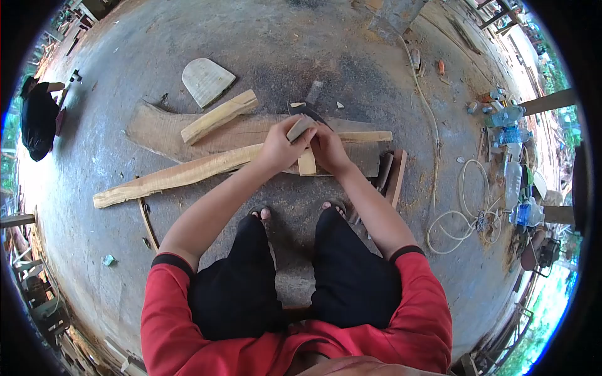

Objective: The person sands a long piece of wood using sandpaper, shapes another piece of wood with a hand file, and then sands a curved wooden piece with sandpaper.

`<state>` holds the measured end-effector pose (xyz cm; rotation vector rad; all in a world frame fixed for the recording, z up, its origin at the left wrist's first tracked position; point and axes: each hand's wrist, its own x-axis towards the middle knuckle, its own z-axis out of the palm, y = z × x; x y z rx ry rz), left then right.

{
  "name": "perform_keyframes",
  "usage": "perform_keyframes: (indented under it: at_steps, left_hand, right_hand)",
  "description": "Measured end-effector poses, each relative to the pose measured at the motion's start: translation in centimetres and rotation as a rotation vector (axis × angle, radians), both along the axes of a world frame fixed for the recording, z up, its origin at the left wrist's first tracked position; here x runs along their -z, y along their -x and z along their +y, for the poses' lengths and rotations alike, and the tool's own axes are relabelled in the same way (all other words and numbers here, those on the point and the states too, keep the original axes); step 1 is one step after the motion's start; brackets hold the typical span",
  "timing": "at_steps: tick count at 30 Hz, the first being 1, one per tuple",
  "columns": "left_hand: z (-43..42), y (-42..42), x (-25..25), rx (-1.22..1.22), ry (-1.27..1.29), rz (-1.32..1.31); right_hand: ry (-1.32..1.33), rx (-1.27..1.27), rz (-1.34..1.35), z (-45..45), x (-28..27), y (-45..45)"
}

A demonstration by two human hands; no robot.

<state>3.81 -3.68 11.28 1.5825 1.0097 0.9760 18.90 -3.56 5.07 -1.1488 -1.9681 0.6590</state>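
Observation:
In front of my knees, my left hand [281, 148] is closed round a small wooden block [300, 129]. My right hand [330, 151] meets it from the other side, its curled fingers against the same block. Just beyond the fingers is a dark curved object [305, 111], partly covered by the hands; its kind is unclear. A short pale wood piece [307, 162] lies below the hands. Underneath stretches a wide wooden slab [157, 129] on the floor, bearing a short squared timber [219, 117]. A long curved wood strip [169, 179] reaches out to the left.
A rounded board [207, 81] lies beyond the slab. To the right are a brown wood piece [396, 178], a coiled pale hose [453, 232] and several plastic bottles [513, 135]. Another person [40, 119] in dark clothes is at the far left.

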Motion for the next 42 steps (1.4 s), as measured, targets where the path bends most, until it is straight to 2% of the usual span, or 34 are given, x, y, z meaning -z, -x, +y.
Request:
perform_keyframes:
  at_steps: [6,9,11,13,16,18,21,25,26,28,30,31,32,33,34,36,38,40,42]
  left_hand:
    - [0.7,1.1,-0.1,0.009,0.074,-0.004]
    - [1.2,1.8,-0.5,0.057,0.162,0.028]
    - [1.1,1.9,-0.7,0.074,0.183,0.052]
    - [1.3,2.1,-0.6,0.196,-0.129,0.162]
    - [1.5,2.0,-0.7,0.191,-0.066,0.180]
    - [1.8,2.1,-0.2,0.159,0.019,0.177]
    - [2.4,2.0,-0.4,0.096,-0.014,0.199]
    - [2.5,0.8,-0.4,0.013,-0.013,0.097]
    - [2.5,0.6,-0.2,0.025,-0.023,0.110]
    - [2.5,-0.1,-0.8,0.033,-0.034,0.127]
    - [2.5,-0.9,-1.9,0.111,-0.182,0.327]
    - [2.8,-1.0,-2.1,0.107,-0.186,0.328]
    - [3.5,-1.1,-2.2,0.119,-0.353,0.297]
    - [3.9,-1.4,-2.9,0.130,-0.522,0.264]
    - [4.3,-1.3,-3.9,0.136,-0.455,0.273]
    - [5.3,-1.2,-7.1,0.179,-0.317,-0.111]
    - [5.4,-0.6,-12.1,0.502,-0.282,-0.373]
    - [4.0,-1.3,-16.6,0.471,-0.355,-0.397]
    - [3.1,-0.6,-16.9,0.440,-0.377,-0.402]
  right_hand:
    - [0.068,0.021,-0.064,1.0,0.3,-0.1]
    - [-0.056,0.073,-0.118,1.1,0.6,-1.2]
    - [0.243,0.207,-0.123,0.7,0.1,-2.2]
    - [0.231,0.203,-0.123,0.2,0.5,-3.1]
    - [0.300,0.205,-0.084,-0.6,1.1,-3.9]
    - [0.199,0.171,-0.069,-0.7,1.9,-4.3]
    - [0.279,0.136,-0.036,-1.1,1.0,-4.4]
    - [0.211,0.109,0.006,-2.0,1.4,-4.8]
    - [0.045,0.111,-0.066,-1.9,1.8,-4.9]
    - [0.072,0.114,-0.083,-1.8,2.2,-4.9]
    - [0.092,0.108,-0.101,-1.5,1.9,-4.9]
    - [0.213,0.131,-0.128,-1.5,1.4,-5.0]
    - [0.332,0.156,-0.156,-1.5,0.8,-5.0]
    - [0.323,0.156,-0.156,-1.5,1.1,-5.1]
    - [0.312,0.171,-0.065,-1.6,1.7,-5.2]
    - [0.341,0.202,0.078,-2.1,1.6,-5.5]
    - [0.309,0.210,0.075,-2.6,1.3,-6.3]
    - [0.300,0.257,0.042,-3.0,0.2,-7.0]
    - [0.280,0.289,0.048,-3.8,0.2,-7.8]
